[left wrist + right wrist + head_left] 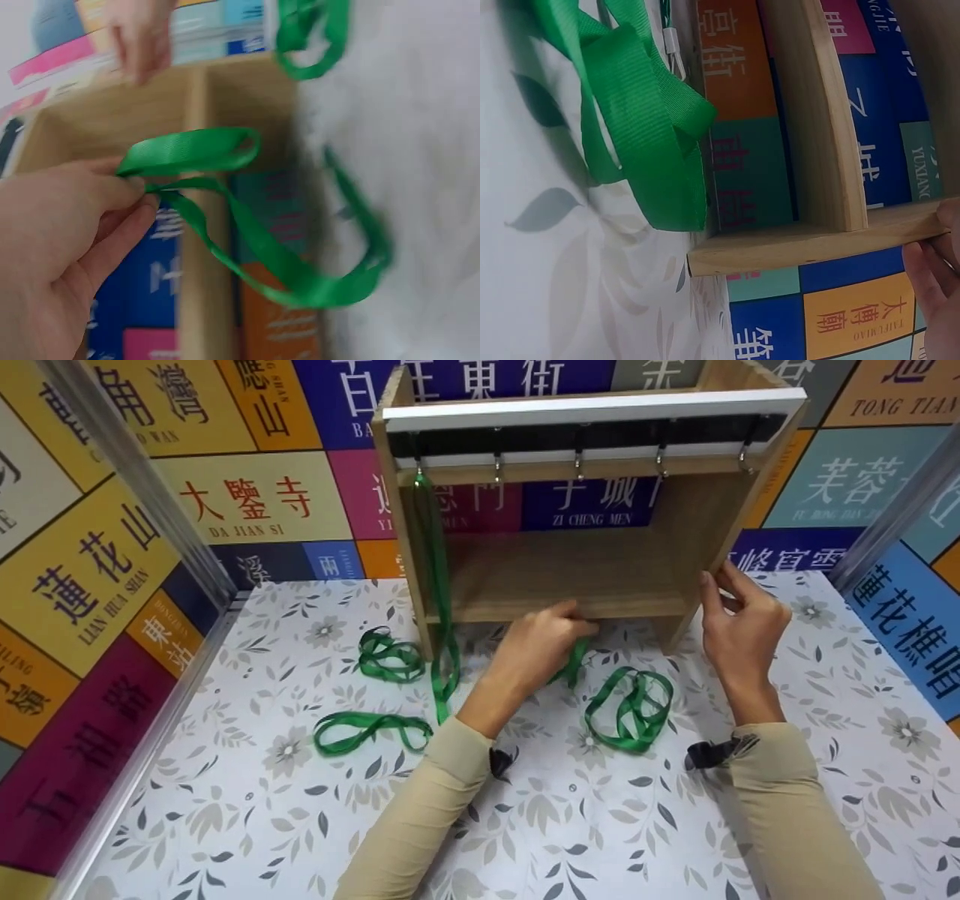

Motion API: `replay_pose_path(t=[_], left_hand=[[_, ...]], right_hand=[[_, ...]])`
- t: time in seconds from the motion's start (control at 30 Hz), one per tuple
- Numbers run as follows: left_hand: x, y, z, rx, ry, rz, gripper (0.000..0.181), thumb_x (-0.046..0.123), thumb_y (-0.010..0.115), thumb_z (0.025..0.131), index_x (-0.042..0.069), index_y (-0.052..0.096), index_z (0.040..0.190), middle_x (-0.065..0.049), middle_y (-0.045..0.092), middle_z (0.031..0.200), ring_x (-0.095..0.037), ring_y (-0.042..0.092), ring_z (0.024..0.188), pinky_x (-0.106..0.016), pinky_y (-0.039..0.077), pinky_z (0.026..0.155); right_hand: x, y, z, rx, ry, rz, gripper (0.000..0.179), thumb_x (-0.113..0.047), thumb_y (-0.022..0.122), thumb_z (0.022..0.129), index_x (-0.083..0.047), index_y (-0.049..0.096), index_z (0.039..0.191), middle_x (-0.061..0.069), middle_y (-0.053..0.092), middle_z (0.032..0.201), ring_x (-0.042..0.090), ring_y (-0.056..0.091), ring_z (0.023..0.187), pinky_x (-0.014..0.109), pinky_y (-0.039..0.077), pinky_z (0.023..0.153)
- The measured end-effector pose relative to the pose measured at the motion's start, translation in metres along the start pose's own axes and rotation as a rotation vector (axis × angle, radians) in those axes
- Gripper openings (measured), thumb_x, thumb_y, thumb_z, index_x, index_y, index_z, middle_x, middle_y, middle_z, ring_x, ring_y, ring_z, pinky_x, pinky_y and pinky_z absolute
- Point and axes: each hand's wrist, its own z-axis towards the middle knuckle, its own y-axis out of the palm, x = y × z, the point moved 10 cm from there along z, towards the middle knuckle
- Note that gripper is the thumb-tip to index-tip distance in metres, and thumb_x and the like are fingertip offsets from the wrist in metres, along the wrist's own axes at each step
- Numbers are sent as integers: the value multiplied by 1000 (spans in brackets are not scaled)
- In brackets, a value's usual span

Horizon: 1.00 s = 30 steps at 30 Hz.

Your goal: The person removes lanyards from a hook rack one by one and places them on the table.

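My left hand point(536, 649) pinches a green lanyard point(187, 152) in front of the lower shelf of a wooden hook rack point(562, 611); loops of it hang from the fingertips. At the rack's right side panel point(795, 249), my right hand point(746, 634) grips the edge between thumb and fingers. Another green lanyard point(435, 555) hangs from the leftmost hook point(418, 461) and trails down to the table. The other hooks along the black strip point(540, 441) are bare.
A coiled lanyard point(630, 709) lies on the floral tabletop point(570, 825) right of my left hand. Two more green bundles, a coil point(390, 656) and a flat loop point(367, 733), lie at left. Printed panels point(255, 499) wall in the table behind and at the sides.
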Motion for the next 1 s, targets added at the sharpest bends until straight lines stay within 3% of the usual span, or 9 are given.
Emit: replay_pose_path(t=[0.13, 0.33, 0.63, 0.77, 1.0], left_hand=[[1, 33, -4, -110, 7, 54, 38, 0, 63, 105, 28, 84, 121, 1, 78, 117, -22, 79, 96, -39, 67, 74], [-10, 57, -9, -196, -97, 124, 34, -2, 60, 106, 21, 84, 109, -1, 76, 112, -29, 77, 89, -44, 67, 72], [-11, 75, -6, -328, -181, 117, 29, -1, 59, 108, 16, 82, 116, -6, 77, 115, -26, 78, 96, -41, 68, 75], [-25, 80, -9, -377, -263, 105, 26, 2, 59, 109, 15, 80, 115, -9, 77, 115, -29, 78, 98, -44, 68, 76], [-50, 81, -16, -391, -395, 73, 14, 11, 67, 106, 12, 78, 114, -12, 76, 114, -33, 78, 98, -49, 68, 78]], right_hand=[[-1, 1, 0, -7, 5, 8, 37, -30, 73, 105, -19, 73, 140, 1, 79, 130, 19, 80, 114, 16, 61, 91], [-2, 1, 1, -22, 13, 10, 38, -31, 73, 105, -22, 71, 142, -1, 77, 134, 21, 79, 118, 19, 62, 93], [2, 0, -1, -12, 15, 5, 37, -30, 73, 105, -20, 72, 141, 0, 77, 133, 22, 79, 117, 21, 62, 93], [1, 0, -1, -8, 10, 15, 37, -28, 73, 105, -18, 73, 140, 2, 77, 133, 23, 79, 116, 23, 63, 93], [1, 0, 0, -11, 13, 33, 37, -28, 73, 105, -16, 73, 140, 2, 77, 134, 22, 78, 119, 20, 62, 94]])
